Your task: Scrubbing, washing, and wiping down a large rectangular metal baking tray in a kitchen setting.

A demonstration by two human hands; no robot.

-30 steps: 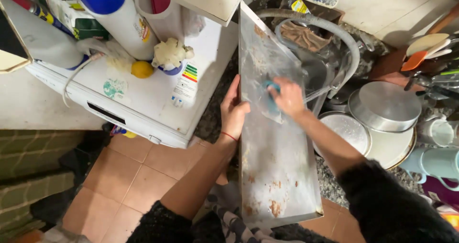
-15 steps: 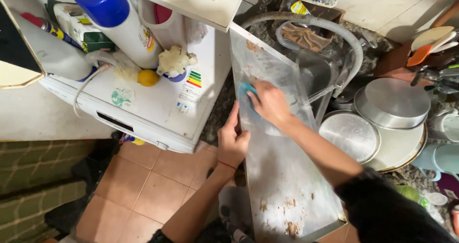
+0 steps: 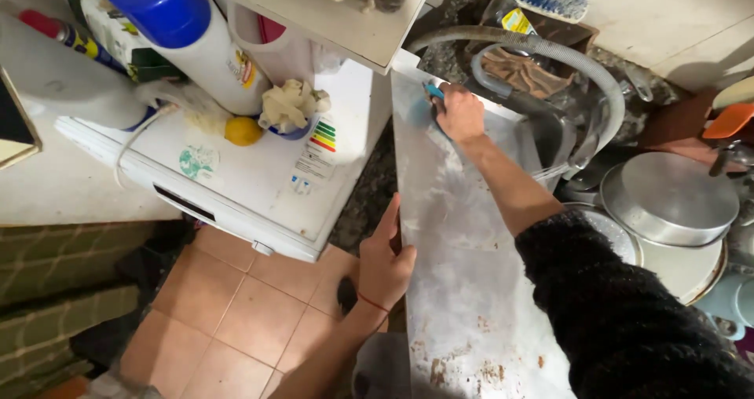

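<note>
Metal baking tray (image 3: 463,234), soapy and crusted: left hand (image 3: 386,267) grips its edge, right hand (image 3: 459,112) closed on blue sponge (image 3: 433,93) at its top.

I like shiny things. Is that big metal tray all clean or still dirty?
Still dirty. The metal tray has brown crusty spots near its close end, while the right hand presses a blue sponge at the far end.

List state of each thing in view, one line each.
metal tray: long, tilted over sink, soapy, brown residue at near end
blue sponge: pressed on tray's far end
right hand: on sponge
left hand: gripping tray's left edge
grey hose: looped above sink
round pans: stacked
</note>
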